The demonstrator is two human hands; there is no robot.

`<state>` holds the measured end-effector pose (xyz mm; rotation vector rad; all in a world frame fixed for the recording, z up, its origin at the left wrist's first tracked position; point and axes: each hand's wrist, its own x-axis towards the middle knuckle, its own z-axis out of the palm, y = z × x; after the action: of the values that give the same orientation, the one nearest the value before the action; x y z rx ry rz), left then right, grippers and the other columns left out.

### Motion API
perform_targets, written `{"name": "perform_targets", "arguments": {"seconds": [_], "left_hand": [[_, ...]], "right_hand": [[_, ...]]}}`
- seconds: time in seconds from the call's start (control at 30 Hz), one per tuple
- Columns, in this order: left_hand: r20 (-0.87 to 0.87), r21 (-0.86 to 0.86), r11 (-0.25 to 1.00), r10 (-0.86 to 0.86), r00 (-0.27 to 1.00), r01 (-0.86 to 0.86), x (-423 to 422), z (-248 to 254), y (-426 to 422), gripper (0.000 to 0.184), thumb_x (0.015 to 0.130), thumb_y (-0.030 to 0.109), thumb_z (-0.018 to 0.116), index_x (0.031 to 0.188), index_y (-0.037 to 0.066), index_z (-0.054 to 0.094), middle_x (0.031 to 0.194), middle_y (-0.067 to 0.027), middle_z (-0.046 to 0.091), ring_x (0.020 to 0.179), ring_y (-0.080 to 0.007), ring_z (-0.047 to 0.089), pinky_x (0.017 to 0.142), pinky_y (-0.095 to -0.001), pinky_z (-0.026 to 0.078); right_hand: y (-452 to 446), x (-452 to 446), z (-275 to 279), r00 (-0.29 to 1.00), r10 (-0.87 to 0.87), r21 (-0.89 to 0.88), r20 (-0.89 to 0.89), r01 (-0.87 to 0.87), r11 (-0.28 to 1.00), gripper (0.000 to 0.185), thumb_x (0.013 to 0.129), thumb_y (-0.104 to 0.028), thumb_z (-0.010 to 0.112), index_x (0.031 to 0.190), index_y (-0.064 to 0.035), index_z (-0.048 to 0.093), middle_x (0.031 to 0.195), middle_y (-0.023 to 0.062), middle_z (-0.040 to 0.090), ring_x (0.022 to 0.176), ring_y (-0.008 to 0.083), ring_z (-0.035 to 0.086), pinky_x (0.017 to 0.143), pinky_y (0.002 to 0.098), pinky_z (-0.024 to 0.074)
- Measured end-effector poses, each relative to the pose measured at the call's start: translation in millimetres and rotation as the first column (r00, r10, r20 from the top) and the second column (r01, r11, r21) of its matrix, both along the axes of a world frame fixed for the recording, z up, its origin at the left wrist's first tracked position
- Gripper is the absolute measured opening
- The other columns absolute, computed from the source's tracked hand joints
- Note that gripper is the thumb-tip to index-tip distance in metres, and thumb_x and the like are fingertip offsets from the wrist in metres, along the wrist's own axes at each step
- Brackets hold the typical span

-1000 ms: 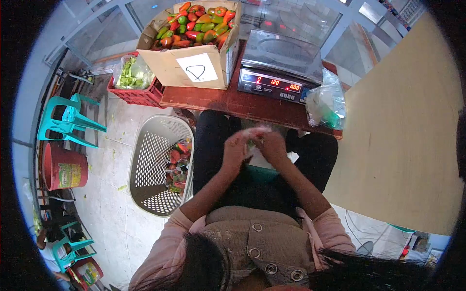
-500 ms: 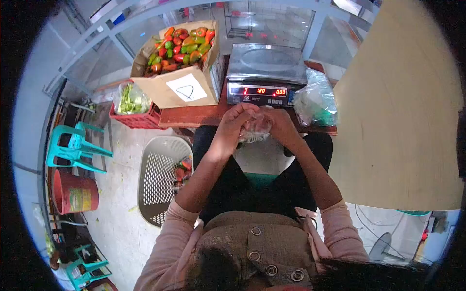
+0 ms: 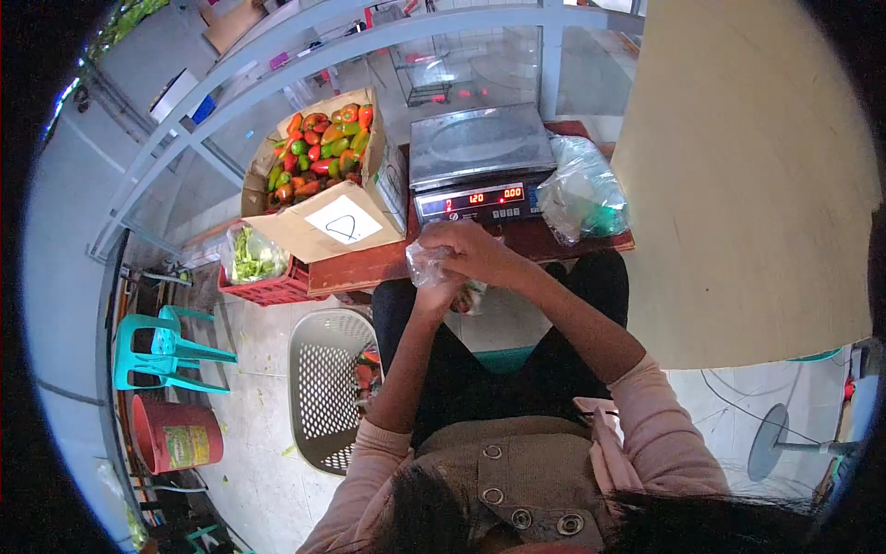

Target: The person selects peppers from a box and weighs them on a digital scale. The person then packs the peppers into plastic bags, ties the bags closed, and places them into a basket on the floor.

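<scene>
Two bare hands gather one clear bag near the counter, head view.
The left hand is mostly closed around the bag's gathered film; the right hand curls over it, nearly closed on the same film, fingertips partly hidden; the bag's filled end hangs below the hands, over the gap between the knees, its contents too blurred to name; the scale and box of peppers stand beyond; a loosened left grip could let the bag slip towards the floor, and a hard twist or pull could split the thin film.
</scene>
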<state>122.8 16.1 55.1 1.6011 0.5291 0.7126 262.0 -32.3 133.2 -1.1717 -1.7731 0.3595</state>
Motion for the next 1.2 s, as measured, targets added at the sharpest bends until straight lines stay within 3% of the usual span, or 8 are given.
{"name": "perform_targets", "arguments": {"seconds": [0.27,0.33,0.5,0.57,0.7,0.9,1.0,1.2], "left_hand": [[0.238,-0.28,0.954,0.173,0.956,-0.103,6.2,32.2,-13.1,0.034,0.094,0.025,0.057,0.119,0.002,0.052,0.107,-0.0065,0.059,0.099,-0.0154,0.056,0.089,-0.0324,0.045],[0.499,-0.492,0.852,0.107,0.86,0.179,3.2,39.0,-3.6,0.021,0.093,0.026,0.058,0.101,0.007,0.055,0.093,-0.0026,0.058,0.089,-0.0152,0.056,0.09,-0.0357,0.045],[0.588,-0.628,0.736,0.234,0.774,0.254,-4.0,-7.8,33.9,0.018,0.093,0.032,0.056,0.094,0.014,0.053,0.091,-0.0013,0.053,0.091,-0.0202,0.055,0.085,-0.0408,0.047],[0.571,-0.612,0.756,0.216,0.792,0.234,-1.9,-17.8,34.9,0.023,0.094,0.036,0.053,0.098,0.014,0.053,0.096,-0.0026,0.055,0.094,-0.0217,0.056,0.078,-0.0419,0.05],[0.482,-0.644,0.762,0.33,0.812,0.073,10.9,-15.4,5.6,0.022,0.096,0.031,0.051,0.086,0.012,0.049,0.082,-0.002,0.049,0.082,-0.0182,0.049,0.09,-0.039,0.042],[0.094,-0.195,0.908,0.394,0.914,-0.371,12.5,11.7,-33.0,0.034,0.101,0.031,0.039,0.076,0.009,0.043,0.077,-0.0007,0.041,0.076,-0.0125,0.039,0.077,-0.0266,0.034],[0.048,-0.068,0.935,0.352,0.935,-0.348,15.7,14.4,-44.9,0.037,0.101,0.037,0.038,0.078,0.009,0.045,0.078,-0.0009,0.045,0.073,-0.0126,0.041,0.071,-0.0281,0.036],[0.052,-0.011,0.929,0.371,0.927,-0.371,12.8,14.2,-41.6,0.039,0.101,0.038,0.036,0.079,0.008,0.049,0.075,-0.0011,0.045,0.072,-0.0134,0.043,0.07,-0.0302,0.037]], "right_hand": [[-12.1,17.7,35.7,0.901,0.123,0.061,-0.415,-0.107,0.992,0.025,0.078,-0.007,0.061,0.102,-0.0022,0.06,0.098,0.0053,0.059,0.089,0.0118,0.055,0.077,0.0271,0.0458],[-28.1,32.6,31.9,0.893,-0.078,-0.095,-0.444,0.04,0.995,0.025,0.086,-0.013,0.059,0.109,-0.0028,0.057,0.108,0.0057,0.057,0.096,0.0129,0.055,0.083,0.0283,0.0455],[-51.6,44.3,-74.1,0.181,-0.385,-0.374,-0.905,0.089,0.923,0.031,0.093,-0.027,0.055,0.112,-0.0031,0.057,0.113,0.0089,0.057,0.105,0.0175,0.056,0.093,0.0314,0.0441],[-68.8,11.2,-61.4,0.223,-0.191,-0.18,-0.956,0.068,0.981,0.036,0.094,-0.034,0.052,0.115,-0.0049,0.056,0.114,0.0086,0.058,0.106,0.0192,0.056,0.093,0.0332,0.0444],[-62.2,-13.6,-58.8,-0.2,-0.204,-0.148,-0.958,-0.263,0.953,0.042,0.096,-0.04,0.047,0.12,-0.0062,0.053,0.117,0.0092,0.058,0.106,0.0209,0.057,0.093,0.0356,0.0445],[-60.9,-16.3,-75.0,-0.191,-0.343,-0.326,-0.92,-0.116,0.938,0.044,0.095,-0.04,0.047,0.121,-0.0047,0.051,0.116,0.0101,0.058,0.108,0.0205,0.056,0.094,0.0349,0.0441],[-61.5,-6.8,-74.2,0.24,-0.195,-0.22,-0.951,-0.081,0.972,0.042,0.096,-0.039,0.046,0.12,-0.0048,0.051,0.115,0.0099,0.058,0.106,0.0193,0.056,0.094,0.0353,0.0449],[-67.1,-6.8,-66.6,0.074,-0.219,-0.23,-0.973,-0.207,0.951,0.042,0.095,-0.042,0.047,0.114,-0.0062,0.055,0.109,0.0083,0.059,0.102,0.0169,0.056,0.089,0.0327,0.0458]]}}
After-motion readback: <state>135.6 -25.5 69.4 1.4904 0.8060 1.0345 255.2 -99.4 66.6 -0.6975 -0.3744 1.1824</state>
